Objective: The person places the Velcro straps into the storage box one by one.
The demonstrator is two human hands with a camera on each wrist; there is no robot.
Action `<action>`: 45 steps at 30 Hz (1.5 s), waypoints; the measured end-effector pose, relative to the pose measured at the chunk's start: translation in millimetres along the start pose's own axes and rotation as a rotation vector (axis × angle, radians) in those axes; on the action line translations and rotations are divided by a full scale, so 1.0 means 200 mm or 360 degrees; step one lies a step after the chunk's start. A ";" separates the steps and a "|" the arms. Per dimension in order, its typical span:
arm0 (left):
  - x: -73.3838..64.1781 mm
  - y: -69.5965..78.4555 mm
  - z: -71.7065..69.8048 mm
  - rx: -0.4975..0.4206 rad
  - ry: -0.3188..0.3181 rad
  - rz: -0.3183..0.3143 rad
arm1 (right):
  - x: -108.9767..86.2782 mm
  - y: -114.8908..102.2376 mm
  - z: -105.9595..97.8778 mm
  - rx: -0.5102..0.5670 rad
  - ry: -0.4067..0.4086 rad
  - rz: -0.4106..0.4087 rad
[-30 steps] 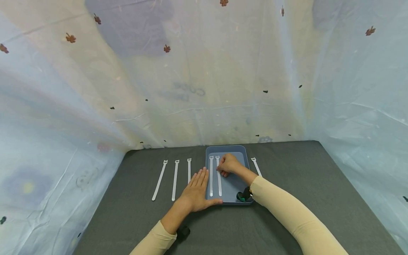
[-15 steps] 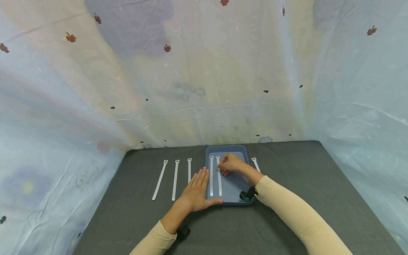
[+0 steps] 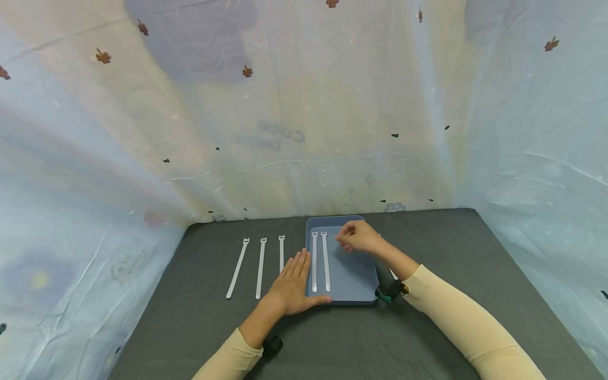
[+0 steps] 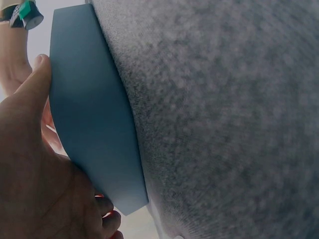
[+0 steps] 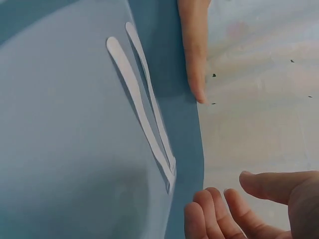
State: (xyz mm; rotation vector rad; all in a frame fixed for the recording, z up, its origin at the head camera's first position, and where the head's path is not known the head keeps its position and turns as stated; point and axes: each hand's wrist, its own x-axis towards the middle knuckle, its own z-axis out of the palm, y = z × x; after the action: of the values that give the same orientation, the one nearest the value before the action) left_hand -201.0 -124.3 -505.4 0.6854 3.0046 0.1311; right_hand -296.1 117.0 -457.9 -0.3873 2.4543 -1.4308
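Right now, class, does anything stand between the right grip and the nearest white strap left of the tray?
Yes. Left of the right grip lie two straps in the tray, then the tray's left wall with the left grip against it, hiding the lower end of that nearest strap in the head view.

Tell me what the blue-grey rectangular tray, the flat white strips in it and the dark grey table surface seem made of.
Blue-grey rectangular tray: matte, likely plastic; smooth, grainless walls.
Flat white strips: probably plastic; smooth, faint sheen near the ends.
Dark grey table surface: matte, apparently fabric; speckled texture.
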 end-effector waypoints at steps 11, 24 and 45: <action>0.01 0.00 0.02 -0.0090 0.0015 0.0005 | -0.18 0.08 -0.12 -0.0051 0.0217 -0.0109; 0.00 0.00 0.01 -0.0035 -0.0022 -0.0021 | -0.33 0.23 -0.24 -0.0154 0.0445 -0.0131; 0.01 -0.01 0.03 -0.0051 0.0026 -0.0005 | -0.32 0.46 -0.29 -0.0276 0.0445 -0.0011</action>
State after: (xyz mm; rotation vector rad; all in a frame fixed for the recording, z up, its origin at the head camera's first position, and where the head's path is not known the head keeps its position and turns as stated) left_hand -202.0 -124.3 -511.3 0.6803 3.0118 0.1854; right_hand -265.8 230.4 -504.7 -0.2445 2.8140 -1.3587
